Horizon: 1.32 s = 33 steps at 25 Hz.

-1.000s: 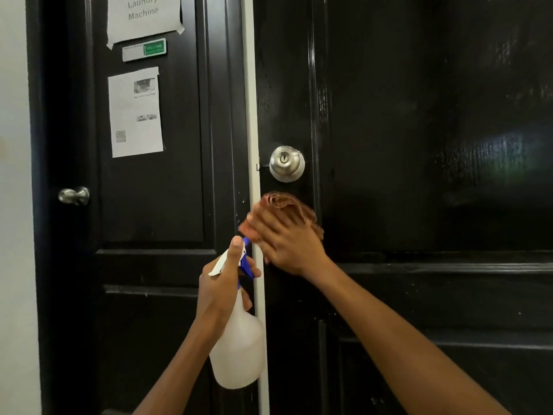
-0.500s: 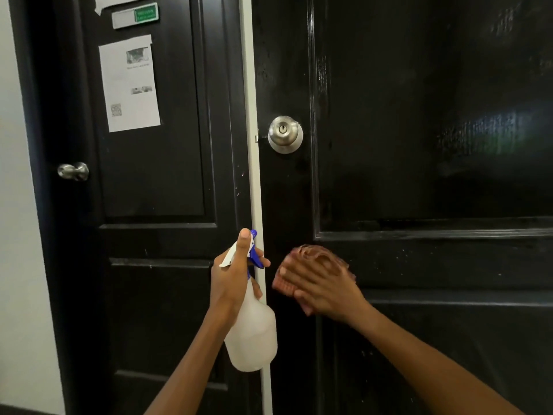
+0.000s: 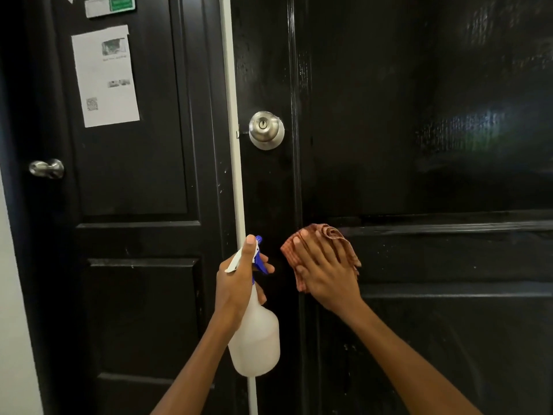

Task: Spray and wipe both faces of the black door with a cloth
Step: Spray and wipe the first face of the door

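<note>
The glossy black door (image 3: 419, 130) fills the right of the head view, with a silver knob (image 3: 266, 129) near its left edge. My right hand (image 3: 326, 271) lies flat with straight fingers on a reddish checked cloth (image 3: 327, 235), pressing it against the door's middle rail below the knob. My left hand (image 3: 239, 280) grips the neck of a white spray bottle (image 3: 257, 336) with a blue and white trigger head, held just left of the cloth, in front of the door's edge.
A white frame strip (image 3: 236, 175) runs down the black door's left edge. Beyond it a second black door (image 3: 134, 190) carries a taped paper notice (image 3: 104, 76), a small green label (image 3: 109, 6) and a silver knob (image 3: 46, 168). A pale wall (image 3: 12, 324) is at far left.
My right hand slid the cloth down from just under the knob to the middle rail, then a little to the right. The left hand with the bottle stayed about level.
</note>
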### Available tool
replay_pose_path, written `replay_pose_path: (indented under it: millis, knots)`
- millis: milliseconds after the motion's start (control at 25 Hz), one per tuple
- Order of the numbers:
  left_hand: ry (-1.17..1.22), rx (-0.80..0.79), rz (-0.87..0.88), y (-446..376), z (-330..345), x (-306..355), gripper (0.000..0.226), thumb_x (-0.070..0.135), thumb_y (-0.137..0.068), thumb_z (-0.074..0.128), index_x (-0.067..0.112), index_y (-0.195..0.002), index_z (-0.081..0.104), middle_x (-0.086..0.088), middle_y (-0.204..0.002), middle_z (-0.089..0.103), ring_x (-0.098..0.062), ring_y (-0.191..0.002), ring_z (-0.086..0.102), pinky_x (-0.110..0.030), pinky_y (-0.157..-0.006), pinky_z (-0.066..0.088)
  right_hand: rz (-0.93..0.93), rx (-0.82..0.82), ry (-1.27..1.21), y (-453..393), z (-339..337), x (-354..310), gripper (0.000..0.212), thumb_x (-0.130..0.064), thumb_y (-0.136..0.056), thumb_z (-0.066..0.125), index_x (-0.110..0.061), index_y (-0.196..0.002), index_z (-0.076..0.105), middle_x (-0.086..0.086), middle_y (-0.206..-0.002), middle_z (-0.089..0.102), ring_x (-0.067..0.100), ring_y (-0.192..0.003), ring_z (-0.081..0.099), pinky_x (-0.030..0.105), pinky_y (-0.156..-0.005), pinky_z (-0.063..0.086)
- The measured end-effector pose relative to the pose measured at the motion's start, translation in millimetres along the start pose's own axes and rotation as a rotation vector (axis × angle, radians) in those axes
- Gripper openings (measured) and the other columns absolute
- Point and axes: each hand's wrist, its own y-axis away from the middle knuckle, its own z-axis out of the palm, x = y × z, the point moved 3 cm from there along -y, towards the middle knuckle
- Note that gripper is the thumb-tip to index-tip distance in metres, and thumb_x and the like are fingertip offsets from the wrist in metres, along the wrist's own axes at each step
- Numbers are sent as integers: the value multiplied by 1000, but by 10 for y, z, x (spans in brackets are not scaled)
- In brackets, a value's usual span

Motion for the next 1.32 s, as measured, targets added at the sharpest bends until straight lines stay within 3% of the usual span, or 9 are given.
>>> replay_pose_path:
  millis: [120,280,360,440,640,840,1040,1120,1320]
  knots:
    - [-4,-21,-27,36,57,-65,64,63,-89,41,5,-94,68,-11,-83,74,-24,-47,60,-28,-44,49,8,13,24,271,0,423,62,-46,-107,28,-22,-163,19,4,-171,7,26,-158,8,56,-123,20]
    - [-8,-27,-36,62,118,-102,64,63,-88,40,6,-93,68,-10,-84,74,-23,-46,60,-28,-45,50,747,137,-78,494,-133,1065,64,-45,-108,24,-17,-164,9,9,-171,1,31,-158,-1,58,-125,7]
    - [-5,-31,-38,79,127,-106,63,63,-89,40,6,-94,68,-10,-84,74,-24,-46,59,-28,-45,50,980,185,-172,406,-193,1005,64,-45,-109,21,-18,-164,4,11,-171,-2,34,-157,-4,62,-123,6]
    - [-7,-34,-29,90,108,-95,63,63,-90,40,6,-94,68,-10,-85,74,-25,-46,59,-28,-46,50,884,191,-184,162,-184,649,63,-43,-109,24,-17,-164,8,13,-171,-1,36,-157,-3,62,-124,7]
    - [-28,1,-8,69,0,-51,63,62,-92,39,6,-93,68,-10,-83,74,-27,-48,60,-29,-46,50,335,122,-182,-316,-2,-428,64,-39,-108,39,-12,-162,19,10,-171,6,32,-157,3,53,-126,5]
    - [-19,7,-10,18,82,-72,62,61,-93,39,6,-93,68,-10,-82,74,-25,-47,60,-28,-45,50,269,92,-194,-879,-180,-173,65,-40,-109,29,-13,-164,7,10,-171,-3,30,-157,-6,49,-127,-3]
    - [-2,-36,-25,14,223,-151,63,63,-91,41,5,-94,68,-10,-83,74,-24,-44,58,-27,-44,49,43,30,-67,-125,8,145,69,-38,-106,43,-16,-164,12,6,-172,4,25,-158,2,52,-126,15]
    - [-3,-47,-40,4,272,-174,64,64,-89,41,5,-94,68,-10,-84,75,-21,-43,58,-26,-43,49,81,74,-26,8,-56,445,64,-39,-107,40,-18,-163,18,5,-171,8,25,-158,6,51,-126,13]
    - [11,-48,-48,-102,410,-122,66,63,-87,44,3,-96,68,-14,-85,74,-17,-45,60,-24,-41,48,560,201,-111,344,-82,873,61,-42,-108,30,-18,-163,17,18,-169,3,34,-157,4,53,-126,9]
